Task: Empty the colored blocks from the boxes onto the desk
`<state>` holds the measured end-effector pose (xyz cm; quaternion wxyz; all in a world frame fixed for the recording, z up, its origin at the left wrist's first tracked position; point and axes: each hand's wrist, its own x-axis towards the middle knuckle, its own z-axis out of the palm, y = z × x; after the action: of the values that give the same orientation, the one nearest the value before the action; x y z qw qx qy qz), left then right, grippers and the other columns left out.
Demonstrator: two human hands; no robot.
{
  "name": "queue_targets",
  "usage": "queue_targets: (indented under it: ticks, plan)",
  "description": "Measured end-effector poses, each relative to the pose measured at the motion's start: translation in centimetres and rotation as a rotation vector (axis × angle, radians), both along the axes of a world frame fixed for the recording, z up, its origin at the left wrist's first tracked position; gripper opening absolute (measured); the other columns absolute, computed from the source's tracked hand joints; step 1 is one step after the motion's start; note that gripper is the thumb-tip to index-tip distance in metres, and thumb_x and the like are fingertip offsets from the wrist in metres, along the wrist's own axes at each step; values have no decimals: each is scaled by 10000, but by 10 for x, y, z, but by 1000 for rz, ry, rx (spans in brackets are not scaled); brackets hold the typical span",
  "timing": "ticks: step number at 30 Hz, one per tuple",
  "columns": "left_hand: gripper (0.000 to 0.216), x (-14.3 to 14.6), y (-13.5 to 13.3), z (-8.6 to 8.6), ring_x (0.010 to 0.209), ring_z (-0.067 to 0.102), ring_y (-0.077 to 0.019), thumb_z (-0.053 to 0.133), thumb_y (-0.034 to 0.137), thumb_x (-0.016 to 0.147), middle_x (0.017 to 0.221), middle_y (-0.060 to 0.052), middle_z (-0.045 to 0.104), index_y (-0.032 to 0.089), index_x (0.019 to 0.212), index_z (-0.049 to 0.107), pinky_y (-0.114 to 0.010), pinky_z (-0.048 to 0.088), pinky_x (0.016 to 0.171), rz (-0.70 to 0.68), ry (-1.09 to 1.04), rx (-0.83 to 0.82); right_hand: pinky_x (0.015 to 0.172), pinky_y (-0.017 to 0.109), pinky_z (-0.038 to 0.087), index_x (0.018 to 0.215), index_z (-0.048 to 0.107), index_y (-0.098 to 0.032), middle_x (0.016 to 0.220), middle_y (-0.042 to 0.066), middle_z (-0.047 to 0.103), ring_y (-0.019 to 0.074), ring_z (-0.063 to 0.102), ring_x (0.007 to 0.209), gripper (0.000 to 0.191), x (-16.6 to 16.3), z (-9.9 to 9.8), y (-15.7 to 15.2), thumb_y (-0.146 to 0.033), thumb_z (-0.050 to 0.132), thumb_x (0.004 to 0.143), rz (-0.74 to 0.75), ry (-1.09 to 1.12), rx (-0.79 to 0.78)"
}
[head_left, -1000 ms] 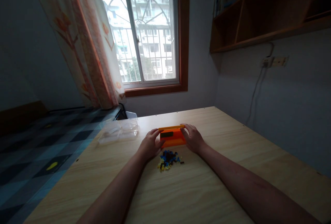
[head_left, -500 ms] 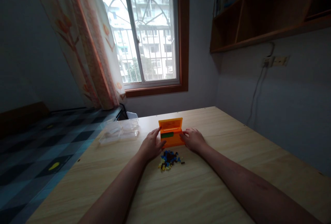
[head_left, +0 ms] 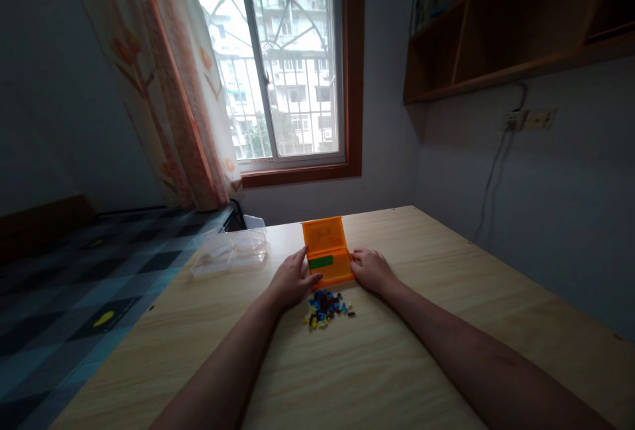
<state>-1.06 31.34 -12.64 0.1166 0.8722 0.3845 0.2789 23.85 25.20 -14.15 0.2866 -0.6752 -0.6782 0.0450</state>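
An orange plastic box (head_left: 336, 272) rests on the table, its hinged lid (head_left: 324, 235) raised and leaning back. Inside, toward the left, lies a flat green piece (head_left: 321, 262). My left hand (head_left: 294, 278) grips the box's left side, thumb over the front corner and a finger along the edge. At the opposite side, the curled fingers of my right hand (head_left: 371, 269) hold the right edge. Just in front of the box is a small pile of tiny blue, black and yellow pieces (head_left: 325, 307), too small to tell exactly.
Clear plastic trays (head_left: 231, 249) stand on the left part of the wooden table (head_left: 446, 284). A bed with a checked cover (head_left: 74, 284) borders the table on the left. Shelves (head_left: 496, 33) hang on the right wall above a socket with a cord (head_left: 513, 119).
The lid has swung further up and back, showing more of its inner face. My right fingers have drawn back from inside the box to its right edge. The small pieces stay put.
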Motion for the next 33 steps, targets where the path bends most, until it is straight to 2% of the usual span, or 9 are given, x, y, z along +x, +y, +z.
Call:
queue_targets:
  ticks: [5,10,15,19,23,26,33]
  plan:
    - [761,0,3,-1,1326,508,-362,718,464,809,1424,-174,571,149,1460,479,-493,411,1098,12,21,-14,993,383,424,985,714,-151,1077,67,710,195,623,1054,216,-1,3,-3,-306,565,960,30,44,9]
    - [767,0,4,-2,1345,489,-366,698,493,809,1424,-189,564,121,1447,493,-485,394,1114,19,37,-20,853,264,436,950,750,-180,957,79,746,195,655,925,244,-2,5,-5,-222,513,909,48,155,42]
    - [768,0,2,-1,1363,468,-376,688,496,816,1468,-199,518,116,1451,484,-501,377,1128,15,37,-20,821,234,456,1067,760,-215,1033,68,754,203,668,942,348,-2,5,-4,-213,463,885,113,306,101]
    - [804,-1,1,0,1381,448,-377,711,511,807,1479,-202,507,113,1462,470,-500,360,1142,-10,40,-13,843,251,480,1215,711,-201,1087,67,736,195,661,932,427,0,2,1,-231,453,877,131,439,152]
    - [892,-2,1,0,1398,429,-374,756,535,772,1490,-196,499,123,1493,429,-495,342,1157,-47,49,-10,780,279,502,1354,615,-145,922,60,707,184,623,795,534,1,-3,6,-274,482,853,97,581,176]
    - [936,-2,1,0,1398,428,-383,781,541,750,1498,-201,488,125,1504,414,-504,339,1159,-58,54,-14,699,262,500,1396,572,-149,842,28,646,160,581,718,600,-2,-6,8,-276,510,813,108,687,173]
    - [896,1,-3,2,1403,423,-375,774,456,776,1513,-219,464,95,1506,401,-509,339,1161,-47,38,-14,637,221,522,1493,428,-196,989,39,597,119,583,701,785,-17,-3,7,-210,474,710,138,967,156]
